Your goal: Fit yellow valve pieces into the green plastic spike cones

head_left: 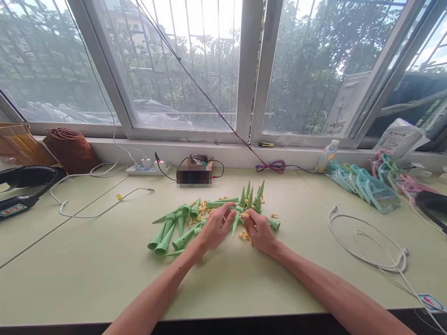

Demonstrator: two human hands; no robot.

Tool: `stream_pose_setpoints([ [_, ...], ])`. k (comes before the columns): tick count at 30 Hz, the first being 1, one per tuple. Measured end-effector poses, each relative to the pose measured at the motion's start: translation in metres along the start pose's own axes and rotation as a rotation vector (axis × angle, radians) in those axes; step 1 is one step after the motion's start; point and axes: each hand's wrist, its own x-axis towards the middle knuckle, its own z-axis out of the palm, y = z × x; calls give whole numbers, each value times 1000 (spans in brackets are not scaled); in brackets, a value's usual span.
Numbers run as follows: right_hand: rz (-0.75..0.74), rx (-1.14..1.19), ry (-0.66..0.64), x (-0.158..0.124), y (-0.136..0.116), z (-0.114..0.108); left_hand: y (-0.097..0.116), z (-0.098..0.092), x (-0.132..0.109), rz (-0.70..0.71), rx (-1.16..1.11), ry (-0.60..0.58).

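our two hands are close together above the bench, nearer to us than the small cardboard box and to its right. the grip of our left hand is closed on a green plastic spike, its narrow end aimed back toward us. the grip of our right hand is pinched on a small yellow plastic piece — just beside that spike.

to the right of the box, beyond our right hand, several upright green spikes stand points up. more hollow green spikes lie heaped between the box and us, some spreading to its left. loose yellow pieces are scattered among them and below our right fingers.

left of the box we see a white power strip, and farther left a brown drawstring bag. right of the box lies a bundle of red and black wire, then a plastic bottle and teal-edged packs. a dark object sits right before the box — blurred, so we cannot tell what it is.
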Motion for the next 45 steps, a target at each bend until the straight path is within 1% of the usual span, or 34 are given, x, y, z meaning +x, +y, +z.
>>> stream_pose_setpoints([
  [9,-2,3,8,1,-3,-1,3,-2,-1,-24,-83,-36],
  [18,7,4,19,-1,-2,2,-4,-3,-1,54,-51,-75],
  [24,0,-61,35,0,-3,5,-5,-5,0,68,-50,-68],
  [28,-21,-108,51,0,-4,8,-6,-7,-2,76,-10,-48],
  [33,-44,-130,73,-1,-2,15,-7,-11,-3,126,55,-37],
  [37,-58,-166,88,-1,-1,17,-7,-13,-3,170,101,-4],
  [42,-67,-203,87,-2,-2,17,-5,-12,-2,185,54,-5],
  [45,-80,-208,61,0,-4,17,2,-17,1,132,7,-21],
])
